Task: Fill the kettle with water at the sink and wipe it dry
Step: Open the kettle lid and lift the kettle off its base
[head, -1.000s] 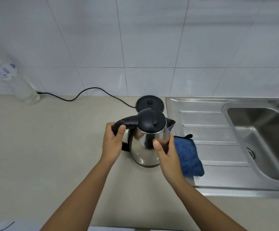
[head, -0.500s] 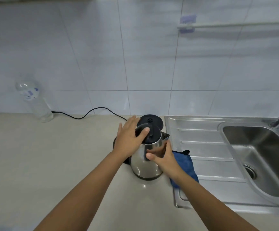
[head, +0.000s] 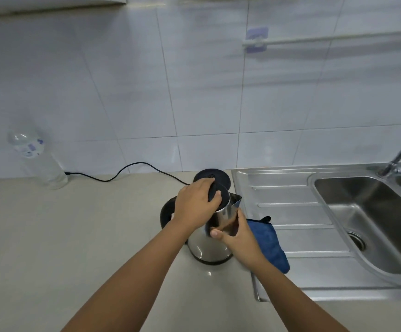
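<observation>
Left hand (head: 196, 203) clamps the kettle (head: 215, 236) lid, right hand (head: 239, 238) cups its slick steel side; handle (head: 167, 212) at 9 o'clock grips safer.

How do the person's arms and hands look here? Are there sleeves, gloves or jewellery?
Both forearms are bare as far as the picture shows; no sleeve is visible. The left hand and the right hand wear no gloves. No ring, watch or bracelet is visible.

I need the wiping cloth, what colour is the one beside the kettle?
Blue. The cloth shows best in the head view, right of the kettle.
</observation>
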Demonstrator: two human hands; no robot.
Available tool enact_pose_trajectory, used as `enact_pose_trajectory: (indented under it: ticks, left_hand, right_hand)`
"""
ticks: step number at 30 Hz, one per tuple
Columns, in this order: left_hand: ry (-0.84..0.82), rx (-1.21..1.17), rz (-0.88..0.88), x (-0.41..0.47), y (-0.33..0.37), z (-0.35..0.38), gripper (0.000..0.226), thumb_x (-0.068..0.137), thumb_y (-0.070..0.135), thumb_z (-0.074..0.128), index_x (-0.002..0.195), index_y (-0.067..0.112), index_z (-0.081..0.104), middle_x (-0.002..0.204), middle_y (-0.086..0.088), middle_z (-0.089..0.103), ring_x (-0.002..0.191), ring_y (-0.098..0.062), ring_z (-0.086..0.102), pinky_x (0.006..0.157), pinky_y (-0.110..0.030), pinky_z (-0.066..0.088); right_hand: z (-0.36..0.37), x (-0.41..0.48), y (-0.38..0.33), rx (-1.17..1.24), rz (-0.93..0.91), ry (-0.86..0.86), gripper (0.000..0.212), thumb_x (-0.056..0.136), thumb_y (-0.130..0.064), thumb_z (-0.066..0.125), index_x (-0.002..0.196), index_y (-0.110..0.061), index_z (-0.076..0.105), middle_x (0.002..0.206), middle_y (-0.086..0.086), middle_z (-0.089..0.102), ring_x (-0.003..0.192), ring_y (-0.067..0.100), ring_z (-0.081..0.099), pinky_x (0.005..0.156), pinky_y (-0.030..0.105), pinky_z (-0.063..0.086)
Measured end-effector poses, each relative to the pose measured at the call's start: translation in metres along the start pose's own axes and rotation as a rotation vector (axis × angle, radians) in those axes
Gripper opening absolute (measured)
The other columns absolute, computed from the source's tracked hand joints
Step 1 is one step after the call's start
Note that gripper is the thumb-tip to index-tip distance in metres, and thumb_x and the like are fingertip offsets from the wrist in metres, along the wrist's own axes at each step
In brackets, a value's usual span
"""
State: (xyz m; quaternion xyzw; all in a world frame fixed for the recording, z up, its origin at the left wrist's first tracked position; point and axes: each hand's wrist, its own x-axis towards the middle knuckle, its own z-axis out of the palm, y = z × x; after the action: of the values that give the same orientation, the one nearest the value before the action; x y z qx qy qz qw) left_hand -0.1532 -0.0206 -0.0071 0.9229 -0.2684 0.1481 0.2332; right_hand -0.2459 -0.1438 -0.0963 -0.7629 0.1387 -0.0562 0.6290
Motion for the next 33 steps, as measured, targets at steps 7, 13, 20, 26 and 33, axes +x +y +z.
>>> enact_pose_trajectory:
  ticks: [7,13,20,26,33]
  left_hand:
    - [0.019,-0.107,0.015,-0.002,0.0,-0.004,0.047,0.094,0.037,0.045,0.134,0.016,0.057,0.135,0.0,0.062,0.118,-0.02,0.058,0.099,-0.035,0.042]
    - [-0.017,-0.491,-0.112,-0.002,-0.005,-0.012,0.048,0.094,0.044,0.05,0.137,0.025,0.052,0.137,0.008,0.057,0.125,-0.012,0.051,0.104,-0.032,0.041]
    - [-0.17,-0.623,-0.098,-0.001,-0.018,-0.022,0.099,0.063,0.076,0.065,0.148,0.037,0.031,0.137,0.026,0.037,0.125,0.004,0.035,0.101,-0.022,0.03]
    - [-0.045,-0.66,-0.108,-0.006,-0.02,-0.02,0.094,0.068,0.072,0.065,0.147,0.036,0.032,0.146,0.024,0.038,0.126,0.011,0.033,0.097,-0.01,0.026]
    - [0.0,-0.722,-0.112,-0.013,-0.024,-0.018,0.093,0.078,0.067,0.058,0.154,0.031,0.018,0.152,0.018,0.029,0.133,0.012,0.024,0.099,-0.002,0.019]
  right_hand:
    - [0.003,-0.003,0.002,-0.012,-0.007,0.038,0.086,0.051,-0.078,0.087,0.124,-0.069,0.042,0.119,-0.033,0.07,0.112,-0.013,0.064,0.087,0.012,0.052]
    - [0.003,-0.002,0.007,-0.018,-0.011,0.024,0.08,0.054,-0.076,0.088,0.118,-0.078,0.041,0.12,-0.032,0.071,0.113,-0.013,0.065,0.097,0.02,0.05]
    - [-0.001,-0.003,0.002,-0.053,-0.011,0.02,0.079,0.05,-0.081,0.085,0.114,-0.086,0.038,0.117,-0.038,0.069,0.112,-0.02,0.061,0.095,0.016,0.048]
    - [0.017,-0.021,-0.005,-0.373,-0.066,0.193,0.115,0.077,-0.081,0.061,0.164,-0.043,-0.005,0.172,-0.018,-0.007,0.157,0.002,0.007,0.127,0.031,0.019]
    - [0.042,-0.027,0.008,-0.694,-0.264,0.252,0.095,0.107,-0.051,0.045,0.145,-0.033,-0.04,0.152,-0.028,-0.045,0.155,0.0,-0.022,0.128,0.021,0.004]
